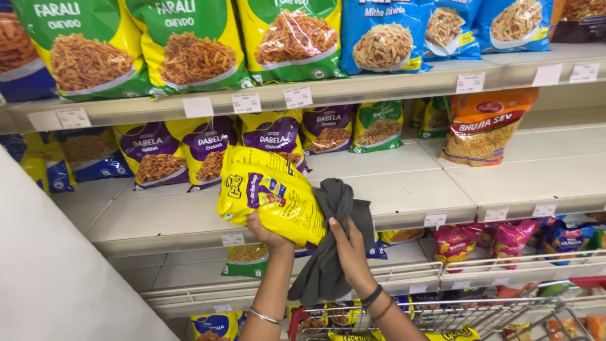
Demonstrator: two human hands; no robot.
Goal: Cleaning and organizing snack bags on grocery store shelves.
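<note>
My left hand [268, 235] grips the lower edge of a yellow snack packet [268, 189] with a purple panel, held up in front of the middle shelf [404, 189]. My right hand [350, 249] holds a dark grey cloth [334, 218] pressed against the packet's right side; the cloth hangs down past my wrist. A thin bangle sits on my left forearm and dark bands circle my right wrist.
Green and blue snack bags [189, 44] fill the top shelf. Purple-and-yellow packets [208, 148] line the back of the middle shelf, with an orange bag [486, 126] leaning at the right. Pink packets [457, 243] sit lower down. A wire trolley basket [442, 316] stands below.
</note>
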